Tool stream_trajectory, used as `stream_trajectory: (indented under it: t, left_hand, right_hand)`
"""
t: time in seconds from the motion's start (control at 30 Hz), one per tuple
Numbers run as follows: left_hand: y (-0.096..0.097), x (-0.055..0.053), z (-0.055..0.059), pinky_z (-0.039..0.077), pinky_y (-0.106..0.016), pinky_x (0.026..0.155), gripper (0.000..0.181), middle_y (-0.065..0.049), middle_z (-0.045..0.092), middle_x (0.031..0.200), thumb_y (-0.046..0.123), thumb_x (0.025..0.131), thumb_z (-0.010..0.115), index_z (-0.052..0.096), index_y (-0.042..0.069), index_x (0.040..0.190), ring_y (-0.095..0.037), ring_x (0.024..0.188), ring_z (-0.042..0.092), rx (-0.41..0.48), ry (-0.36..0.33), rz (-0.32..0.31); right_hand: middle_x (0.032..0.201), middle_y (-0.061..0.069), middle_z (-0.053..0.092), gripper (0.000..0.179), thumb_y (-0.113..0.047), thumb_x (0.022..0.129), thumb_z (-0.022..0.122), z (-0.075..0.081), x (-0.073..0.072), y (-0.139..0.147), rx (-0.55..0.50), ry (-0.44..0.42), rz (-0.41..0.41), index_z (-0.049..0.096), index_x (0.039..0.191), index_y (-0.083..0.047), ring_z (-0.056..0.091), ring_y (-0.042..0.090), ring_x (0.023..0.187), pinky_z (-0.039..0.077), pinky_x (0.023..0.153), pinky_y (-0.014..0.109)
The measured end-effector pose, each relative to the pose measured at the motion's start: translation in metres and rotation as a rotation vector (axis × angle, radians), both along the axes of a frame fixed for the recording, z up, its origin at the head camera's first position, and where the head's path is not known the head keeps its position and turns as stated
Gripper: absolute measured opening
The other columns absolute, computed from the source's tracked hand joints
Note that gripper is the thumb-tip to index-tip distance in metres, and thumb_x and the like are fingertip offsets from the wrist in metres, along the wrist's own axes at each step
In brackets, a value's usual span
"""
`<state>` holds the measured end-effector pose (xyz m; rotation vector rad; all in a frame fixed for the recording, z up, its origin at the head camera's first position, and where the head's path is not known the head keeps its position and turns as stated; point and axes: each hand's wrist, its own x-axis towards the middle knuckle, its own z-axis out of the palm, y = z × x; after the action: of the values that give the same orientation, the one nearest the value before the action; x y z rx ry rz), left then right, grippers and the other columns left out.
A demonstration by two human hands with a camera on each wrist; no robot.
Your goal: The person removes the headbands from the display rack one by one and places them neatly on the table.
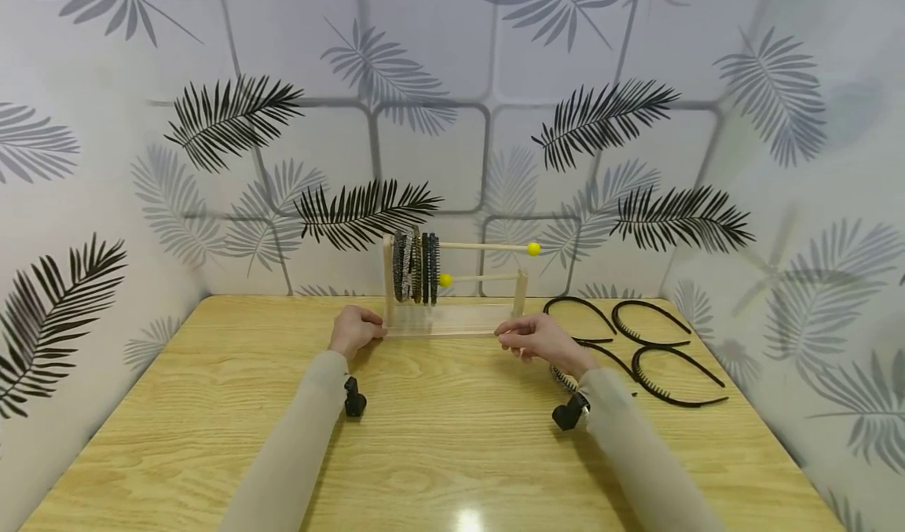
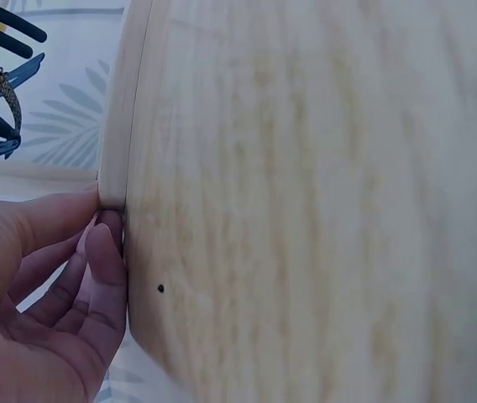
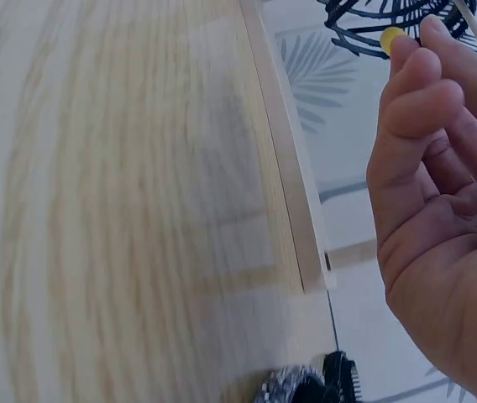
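Note:
A wooden headband stand (image 1: pixel 452 332) rests at the back of the table. Several dark and glittery headbands (image 1: pixel 417 269) hang on its upper rod, against the left post. Yellow balls cap the upper rod (image 1: pixel 488 246) and the shorter lower rod (image 1: pixel 488 277). With thumb and fingers my left hand (image 1: pixel 353 332) pinches the base's front left corner; the left wrist view shows the thumb (image 2: pixel 58 218) on that edge. At the base's right end is my right hand (image 1: pixel 540 339), fingers loosely bent. In the right wrist view its fingers (image 3: pixel 415 126) stand apart from the base, holding nothing.
Several black toothed headbands (image 1: pixel 679 400) lie on the wooden table (image 1: pixel 438 453) at the right, one partly behind the right wrist. A leaf-patterned wall covering (image 1: pixel 452 163) rises right behind the stand and along both sides.

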<state>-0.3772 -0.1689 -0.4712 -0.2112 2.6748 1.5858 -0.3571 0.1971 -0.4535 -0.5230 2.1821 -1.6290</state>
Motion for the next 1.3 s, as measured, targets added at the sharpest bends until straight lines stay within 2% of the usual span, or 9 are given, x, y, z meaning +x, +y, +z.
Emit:
stream_trajectory:
  t: [0.17, 0.43, 0.53, 0.63, 0.77, 0.9, 1.03, 1.17, 1.3]
  left_hand:
    - [-0.002, 0.0, -0.001, 0.06, -0.031, 0.067, 0.025, -0.025, 0.066, 0.117, 0.004, 0.09, 0.069, 0.07, -0.004, 0.113, -0.019, 0.073, 0.07, 0.01, 0.008, -0.006]
    - [-0.002, 0.002, 0.0, 0.059, -0.029, 0.066, 0.025, -0.025, 0.067, 0.115, 0.003, 0.09, 0.068, 0.07, -0.005, 0.114, -0.017, 0.073, 0.068, 0.035, 0.01, -0.01]
    - [-0.002, 0.001, -0.001, 0.059, -0.028, 0.066, 0.025, -0.025, 0.067, 0.115, 0.003, 0.09, 0.068, 0.07, -0.005, 0.114, -0.017, 0.073, 0.068, 0.05, 0.011, -0.007]
    - [-0.002, 0.0, -0.002, 0.059, -0.028, 0.066, 0.025, -0.024, 0.068, 0.114, 0.003, 0.09, 0.069, 0.07, -0.005, 0.114, -0.017, 0.075, 0.068, 0.066, 0.006, -0.004]
    - [-0.003, 0.0, -0.001, 0.059, -0.029, 0.066, 0.026, -0.023, 0.068, 0.113, 0.003, 0.089, 0.07, 0.07, -0.004, 0.115, -0.019, 0.077, 0.069, 0.074, -0.011, 0.0]
    - [-0.003, 0.002, 0.0, 0.06, -0.03, 0.068, 0.027, -0.024, 0.068, 0.113, 0.003, 0.09, 0.068, 0.069, -0.005, 0.116, -0.022, 0.08, 0.07, 0.076, -0.011, -0.009]
    - [-0.003, 0.004, 0.001, 0.06, -0.03, 0.069, 0.028, -0.024, 0.068, 0.113, 0.003, 0.091, 0.068, 0.068, -0.005, 0.117, -0.021, 0.081, 0.07, 0.093, -0.01, -0.011]
    - [-0.003, 0.004, 0.0, 0.06, -0.03, 0.069, 0.029, -0.024, 0.069, 0.112, 0.003, 0.091, 0.068, 0.067, -0.006, 0.118, -0.019, 0.079, 0.07, 0.103, -0.019, -0.011]
    - [-0.004, 0.003, 0.0, 0.06, -0.029, 0.069, 0.029, -0.024, 0.068, 0.113, 0.004, 0.091, 0.068, 0.067, -0.005, 0.119, -0.017, 0.078, 0.069, 0.116, -0.031, -0.012]
  right_hand:
    - [0.098, 0.023, 0.067, 0.041, -0.019, 0.096, 0.065, 0.003, -0.002, -0.015, 0.01, 0.034, 0.034, 0.059, 0.128, 0.007, 0.06, 0.014, 0.074, 0.055, 0.064, 0.031]
    - [0.105, 0.01, 0.071, 0.041, -0.018, 0.096, 0.065, 0.008, -0.004, -0.036, -0.058, 0.011, 0.055, 0.06, 0.129, 0.006, 0.067, 0.016, 0.086, 0.06, 0.078, 0.041]
    - [0.11, 0.014, 0.07, 0.04, -0.016, 0.096, 0.064, 0.01, -0.004, -0.042, -0.082, 0.01, 0.069, 0.059, 0.129, 0.006, 0.068, 0.017, 0.089, 0.06, 0.08, 0.039]
    - [0.116, 0.026, 0.065, 0.04, -0.015, 0.097, 0.064, 0.013, -0.005, -0.048, -0.107, 0.013, 0.078, 0.058, 0.129, 0.009, 0.068, 0.024, 0.094, 0.06, 0.082, 0.04]
    - [0.121, 0.032, 0.061, 0.039, -0.014, 0.096, 0.064, 0.015, -0.007, -0.057, -0.138, 0.022, 0.055, 0.058, 0.128, 0.009, 0.068, 0.028, 0.099, 0.059, 0.086, 0.041]
    - [0.117, 0.022, 0.067, 0.034, -0.013, 0.096, 0.065, 0.019, -0.01, -0.066, -0.18, 0.042, -0.002, 0.062, 0.125, 0.005, 0.069, 0.021, 0.099, 0.059, 0.088, 0.04]
    - [0.112, 0.012, 0.07, 0.031, -0.013, 0.096, 0.064, 0.025, -0.013, -0.074, -0.215, 0.078, -0.028, 0.064, 0.123, 0.003, 0.069, 0.019, 0.1, 0.055, 0.094, 0.047]
    - [0.116, 0.015, 0.068, 0.034, -0.01, 0.096, 0.064, 0.032, -0.013, -0.081, -0.25, 0.1, -0.043, 0.062, 0.127, 0.003, 0.067, 0.024, 0.105, 0.051, 0.099, 0.052]
    - [0.127, 0.02, 0.063, 0.04, -0.01, 0.094, 0.066, 0.038, -0.014, -0.087, -0.235, 0.105, -0.074, 0.059, 0.132, 0.001, 0.063, 0.031, 0.114, 0.051, 0.101, 0.046]
